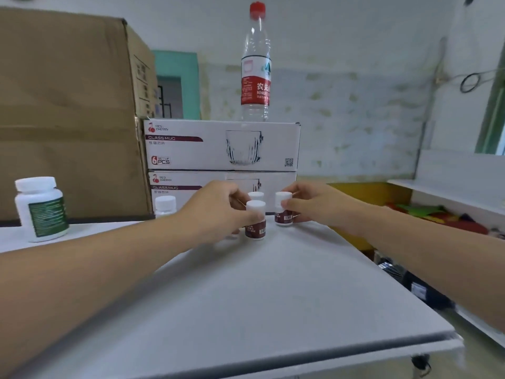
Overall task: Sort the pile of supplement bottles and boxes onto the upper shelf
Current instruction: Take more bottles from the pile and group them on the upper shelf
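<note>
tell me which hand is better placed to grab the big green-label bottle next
Left, probably. The green-label bottle stands far left, nearer the left hand; the right hand would have to cross over. Both now grip small bottles.

Water bottle point(256, 64) atop stacked mug boxes point(221, 144) — carton point(68, 113) left, small bottles point(256, 205) before.

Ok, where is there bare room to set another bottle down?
Bare: the wide near stretch of the white surface between the forearms, and the strip between the green-label bottle and the left forearm. Crowded: by the glass mug boxes, where the left hand and right hand each grip a maroon-label bottle.
</note>
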Available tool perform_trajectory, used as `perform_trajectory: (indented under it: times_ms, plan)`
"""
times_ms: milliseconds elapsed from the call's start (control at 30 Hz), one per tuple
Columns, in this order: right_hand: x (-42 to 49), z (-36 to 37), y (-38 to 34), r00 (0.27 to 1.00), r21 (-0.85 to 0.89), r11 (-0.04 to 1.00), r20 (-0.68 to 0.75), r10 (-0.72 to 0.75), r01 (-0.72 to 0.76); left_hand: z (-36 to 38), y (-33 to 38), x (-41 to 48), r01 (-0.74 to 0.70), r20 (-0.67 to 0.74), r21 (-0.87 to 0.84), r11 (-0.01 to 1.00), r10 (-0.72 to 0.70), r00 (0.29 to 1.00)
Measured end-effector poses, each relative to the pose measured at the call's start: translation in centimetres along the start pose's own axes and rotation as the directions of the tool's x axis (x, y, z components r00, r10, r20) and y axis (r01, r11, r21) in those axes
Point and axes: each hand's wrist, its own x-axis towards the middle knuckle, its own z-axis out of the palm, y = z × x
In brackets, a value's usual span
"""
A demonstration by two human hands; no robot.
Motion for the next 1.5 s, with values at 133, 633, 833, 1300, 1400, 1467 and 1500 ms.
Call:
perform_trajectory:
  times_ms: [133,633,833,1300,1400,1467,1500]
  plan:
    - [0.8,0.7,0.2,1.000,0.021,1.000,0.020,-0.020,0.020,0.0,0.2,0.1,0.016,-0.031,0.041,0.999,-0.014,0.999]
    - [0.7,1.1,0.5,0.995,-0.121,0.988,-0.007,-0.096,0.095,1.0,0.0,1.1,0.007,-0.097,0.171,0.985,0.010,0.995]
    - [-0.7,0.3,1.0,0.996,-0.318,0.945,-0.034,-0.087,0.071,-0.5,0.3,-0.4,0.014,-0.081,0.481,0.877,0.029,0.996]
    - [-11.7,7.9,-11.8,0.916,-0.561,0.724,0.237,-0.324,0.401,-15.9,-0.6,-19.3,0.137,-0.095,0.813,0.565,-0.104,0.990]
    - [-14.6,14.1,-15.7,0.877,-0.498,0.723,0.304,-0.372,0.479,-21.1,-2.5,-26.7,0.224,-0.187,0.804,0.551,-0.123,0.975]
    - [-16.7,18.4,-18.1,0.851,-0.429,0.737,0.324,-0.414,0.522,-23.9,-3.8,-31.5,0.281,-0.246,0.785,0.552,-0.138,0.959]
    - [-17.8,20.9,-19.3,0.836,-0.391,0.743,0.334,-0.436,0.544,-25.3,-4.6,-34.0,0.310,-0.274,0.780,0.544,-0.150,0.950]
